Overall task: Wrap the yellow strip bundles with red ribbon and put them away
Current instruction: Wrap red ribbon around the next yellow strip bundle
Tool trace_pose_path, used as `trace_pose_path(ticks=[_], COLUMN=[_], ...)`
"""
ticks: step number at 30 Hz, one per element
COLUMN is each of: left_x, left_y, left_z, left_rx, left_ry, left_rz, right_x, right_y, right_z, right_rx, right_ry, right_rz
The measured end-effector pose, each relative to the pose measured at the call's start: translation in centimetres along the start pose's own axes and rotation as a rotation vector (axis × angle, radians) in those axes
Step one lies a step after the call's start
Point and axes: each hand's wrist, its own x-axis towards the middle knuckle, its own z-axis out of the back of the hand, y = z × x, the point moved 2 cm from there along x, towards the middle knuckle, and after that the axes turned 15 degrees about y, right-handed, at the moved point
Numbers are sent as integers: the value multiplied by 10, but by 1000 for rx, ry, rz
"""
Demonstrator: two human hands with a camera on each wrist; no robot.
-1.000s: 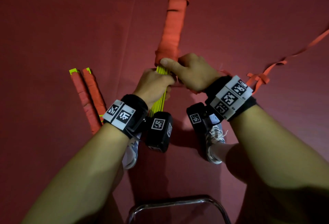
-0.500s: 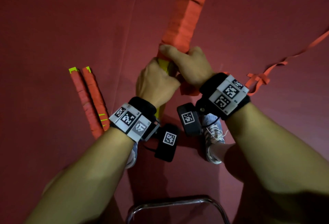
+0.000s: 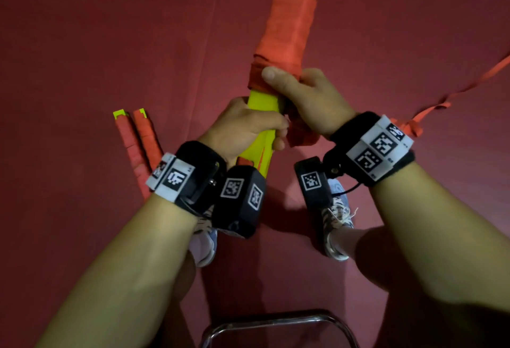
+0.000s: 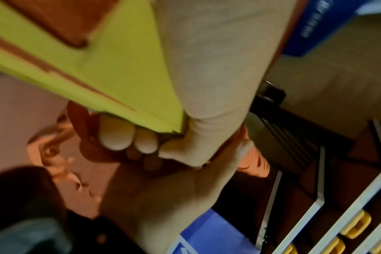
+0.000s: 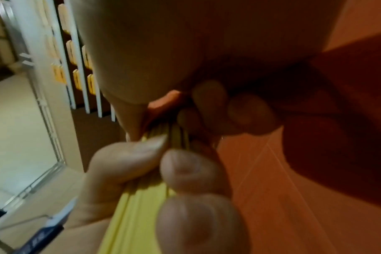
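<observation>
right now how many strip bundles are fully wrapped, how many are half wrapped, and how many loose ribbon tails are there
fully wrapped, on the floor: 2, left finished bundle and right finished bundle
half-wrapped bundle: 1
loose ribbon tail: 1
total: 4

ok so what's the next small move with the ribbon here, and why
Probably pass another turn of red ribbon round the yellow strip bundle, just below the last turn. The ribbon covers only the far part; the stretch by the left hand, which grips it, is bare yellow. The right hand holds the wrap's edge, placed to continue.
</observation>
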Motion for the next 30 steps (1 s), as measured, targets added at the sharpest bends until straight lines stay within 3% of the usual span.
trace_pose_path(ticks=[4, 10, 13, 20, 23, 27, 30], left_x=[5, 11, 11, 20, 20, 25, 27], left_y=[5, 13, 13, 13, 8, 2, 0], left_z=[-1, 2, 8, 6, 8, 24, 33], left_rx=[61, 176, 217, 22, -42, -86, -154], left_ry=[-180, -316, -379, -441, -499, -646, -682], left_rz=[-14, 23, 14, -76, -111, -139, -145], right_x=[3, -3, -10, -18, -26, -24, -18], right_y=[-5, 0, -1, -7, -6, -19, -24], right_z=[4, 17, 30, 36, 46, 54, 51], right_rx=[-298, -291, -284, -132, -83, -207, -307], right_ry=[5, 63, 131, 160, 109, 61, -23], right_rz=[-221, -350, -309, -232, -224, -248, -104])
